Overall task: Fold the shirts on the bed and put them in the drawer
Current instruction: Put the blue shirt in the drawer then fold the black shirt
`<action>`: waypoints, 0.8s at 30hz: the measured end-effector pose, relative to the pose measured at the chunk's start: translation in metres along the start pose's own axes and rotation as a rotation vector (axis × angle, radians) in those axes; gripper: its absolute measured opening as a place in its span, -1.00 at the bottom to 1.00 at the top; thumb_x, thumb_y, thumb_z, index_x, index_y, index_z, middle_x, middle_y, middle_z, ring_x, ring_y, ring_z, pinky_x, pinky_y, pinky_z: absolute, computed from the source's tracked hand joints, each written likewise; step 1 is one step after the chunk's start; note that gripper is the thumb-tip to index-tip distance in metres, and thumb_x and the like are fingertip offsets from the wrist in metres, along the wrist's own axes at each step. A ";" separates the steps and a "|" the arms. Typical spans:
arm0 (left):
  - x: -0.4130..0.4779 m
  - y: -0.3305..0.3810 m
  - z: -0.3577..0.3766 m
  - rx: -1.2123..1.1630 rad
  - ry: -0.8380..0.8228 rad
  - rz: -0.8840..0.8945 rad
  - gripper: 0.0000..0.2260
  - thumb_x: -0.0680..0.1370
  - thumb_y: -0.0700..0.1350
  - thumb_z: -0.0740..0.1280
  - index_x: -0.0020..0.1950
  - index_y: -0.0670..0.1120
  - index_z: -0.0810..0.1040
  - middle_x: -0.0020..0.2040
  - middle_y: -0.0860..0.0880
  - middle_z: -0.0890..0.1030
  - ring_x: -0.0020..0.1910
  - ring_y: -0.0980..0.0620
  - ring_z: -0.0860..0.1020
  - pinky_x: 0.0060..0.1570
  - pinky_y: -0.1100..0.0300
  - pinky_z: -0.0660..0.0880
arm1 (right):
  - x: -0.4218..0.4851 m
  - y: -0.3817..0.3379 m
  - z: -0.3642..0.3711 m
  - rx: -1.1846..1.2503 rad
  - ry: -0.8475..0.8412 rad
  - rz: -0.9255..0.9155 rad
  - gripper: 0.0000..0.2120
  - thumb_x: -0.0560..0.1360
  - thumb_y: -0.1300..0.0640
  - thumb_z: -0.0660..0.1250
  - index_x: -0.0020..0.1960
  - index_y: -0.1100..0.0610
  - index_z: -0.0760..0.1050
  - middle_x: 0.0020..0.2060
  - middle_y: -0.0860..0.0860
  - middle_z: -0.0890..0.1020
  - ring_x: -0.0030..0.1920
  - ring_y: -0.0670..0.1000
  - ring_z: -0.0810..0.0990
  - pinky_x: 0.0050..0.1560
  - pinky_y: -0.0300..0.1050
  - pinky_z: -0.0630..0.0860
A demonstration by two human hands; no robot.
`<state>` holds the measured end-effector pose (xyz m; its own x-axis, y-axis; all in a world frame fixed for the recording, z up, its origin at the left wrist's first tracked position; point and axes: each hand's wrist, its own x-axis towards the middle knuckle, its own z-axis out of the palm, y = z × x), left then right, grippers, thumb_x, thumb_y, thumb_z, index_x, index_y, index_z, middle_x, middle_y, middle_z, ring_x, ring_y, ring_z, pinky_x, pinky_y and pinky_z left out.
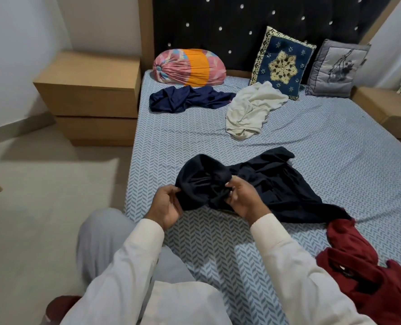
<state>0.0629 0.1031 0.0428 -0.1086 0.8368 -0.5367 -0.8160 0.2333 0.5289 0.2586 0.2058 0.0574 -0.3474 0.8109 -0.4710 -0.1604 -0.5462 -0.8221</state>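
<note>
A crumpled black shirt [276, 184] lies on the bed [335, 141] in front of me, its near end bunched and lifted. My left hand [166, 205] pinches the left edge of that bunch. My right hand [244, 198] grips the cloth on the bunch's right side. A navy shirt [185, 99] lies crumpled near the headboard, a cream shirt [251, 111] to its right, and a dark red shirt [363, 270] at the near right. A wooden bedside drawer unit [89, 99] stands left of the bed, both drawers closed.
A pink and orange bolster [190, 66], a blue embroidered cushion [281, 64] and a grey cushion [335, 69] lean against the dark headboard. A second bedside unit [387, 109] is at the right. Bare floor [42, 207] lies left of the bed.
</note>
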 end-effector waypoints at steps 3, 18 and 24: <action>-0.003 -0.003 0.004 0.257 0.044 -0.006 -0.69 0.46 -0.20 0.12 0.06 -0.20 0.59 0.12 -0.25 0.62 0.04 -0.18 0.60 0.10 -0.11 0.57 | -0.007 -0.014 -0.004 0.008 0.023 -0.055 -0.76 0.45 0.40 0.15 -0.14 0.11 0.49 -0.22 0.06 0.57 -0.18 0.04 0.56 -0.11 -0.07 0.54; -0.005 0.111 0.057 0.675 0.110 0.446 -0.80 0.60 -0.01 0.27 -0.01 -0.06 0.65 -0.05 0.03 0.68 -0.03 0.05 0.61 0.05 0.11 0.48 | 0.000 -0.146 0.071 -0.661 0.114 -0.397 -0.82 0.50 0.33 0.21 -0.10 0.05 0.44 -0.20 0.10 0.55 -0.28 0.00 0.51 -0.42 -0.26 0.39; -0.065 0.239 0.143 0.945 -0.160 0.735 -0.56 0.48 0.15 0.46 0.31 0.04 0.55 0.15 0.07 0.67 0.13 0.08 0.64 0.07 0.16 0.55 | -0.010 -0.278 0.153 -0.259 0.092 -0.741 -0.80 0.51 0.40 0.17 -0.04 0.12 0.40 -0.09 0.17 0.56 -0.22 0.04 0.60 -0.25 -0.05 0.65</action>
<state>-0.0443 0.1754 0.2982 -0.2467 0.9579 0.1466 0.1560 -0.1101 0.9816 0.1650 0.3177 0.3397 -0.1543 0.9647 0.2134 -0.0960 0.2004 -0.9750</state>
